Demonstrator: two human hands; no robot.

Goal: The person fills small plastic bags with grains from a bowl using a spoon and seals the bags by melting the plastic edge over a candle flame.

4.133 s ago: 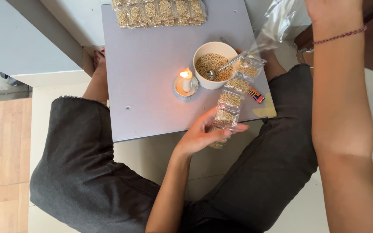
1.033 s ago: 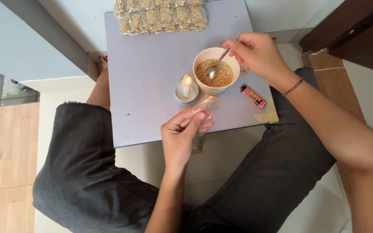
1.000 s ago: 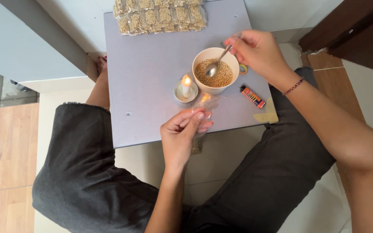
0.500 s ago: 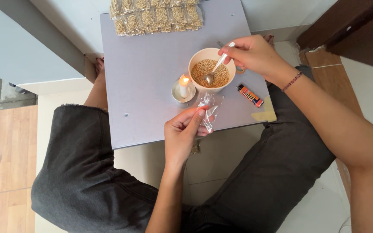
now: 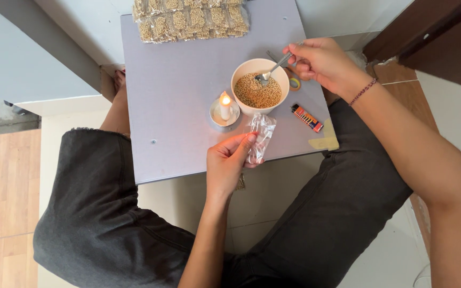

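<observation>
A: In the head view, what is the left hand (image 5: 229, 162) doing?

B: It sits low in the middle of the frame, at the near edge of the grey board (image 5: 177, 96), its thumb and fingers pinched on a small clear plastic pouch (image 5: 260, 136). The pouch looks crumpled and lies just below the white bowl (image 5: 260, 82).

A: And the right hand (image 5: 321, 61)?

B: Upper right of the frame, fingers closed around the handle of a metal spoon (image 5: 271, 71), whose tip dips into the brown grains filling the bowl.

A: What else lies on the board?

B: A lit candle (image 5: 224, 106) in a small dish, just left of the bowl; a lighter (image 5: 307, 117) to the bowl's lower right; rows of filled packets (image 5: 190, 18) along the top edge.
</observation>
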